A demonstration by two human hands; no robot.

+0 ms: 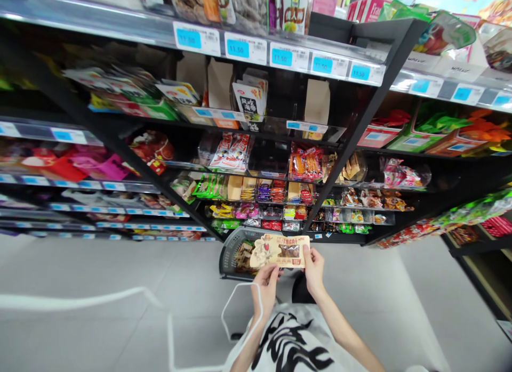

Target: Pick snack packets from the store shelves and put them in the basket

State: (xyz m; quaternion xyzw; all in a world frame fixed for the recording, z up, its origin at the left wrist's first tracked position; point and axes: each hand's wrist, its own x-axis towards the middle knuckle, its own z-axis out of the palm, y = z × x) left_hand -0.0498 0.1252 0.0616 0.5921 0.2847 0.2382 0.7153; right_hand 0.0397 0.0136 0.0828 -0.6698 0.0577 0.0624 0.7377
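A cream-coloured snack packet [280,251] with red print, a cartoon figure and a small window showing brown contents is held flat in front of me. My left hand [266,286] pinches its lower edge. The right end of the packet is gripped by my right hand [314,268], thumb on top. Just beneath and behind the packet is a dark grey shopping basket [231,255], with several tan-wrapped items [244,259] inside. The packet covers part of the basket's right side.
Shelves of packaged snacks fill the far side, with price tags [242,48] along their edges. Clear bins of small wrapped snacks [306,163] sit on lower levels. Another rack [480,255] stands at right. A white cable [80,301] crosses the view over the grey floor [180,318].
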